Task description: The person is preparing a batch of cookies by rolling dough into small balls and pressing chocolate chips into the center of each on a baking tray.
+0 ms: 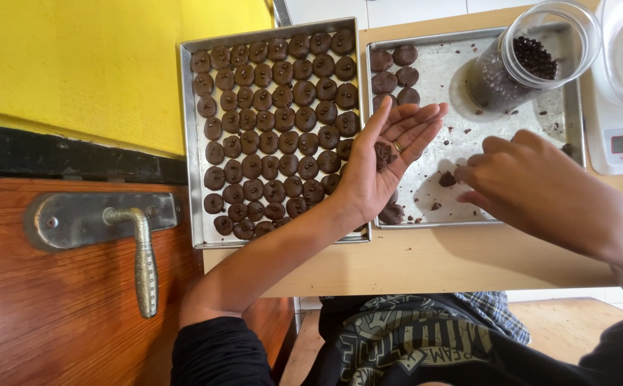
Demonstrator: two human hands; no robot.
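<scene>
My left hand [386,154] is held flat, palm up, over the gap between two metal trays, with a small lump of dark chocolate dough [382,153] resting on the palm and a ring on one finger. My right hand [522,182] hovers over the right tray [468,125], fingers curled down close to a dough crumb [446,179]. The left tray [191,143] is filled with several rows of round dark cookies [275,129] topped with chips. A few shaped cookies [396,75] lie at the right tray's far left corner.
A clear plastic jar of chocolate chips [522,61] lies tilted on the right tray. A white kitchen scale [622,139] with a bowl stands at the far right. A wooden door with a metal handle [140,246] is on my left, below a yellow wall.
</scene>
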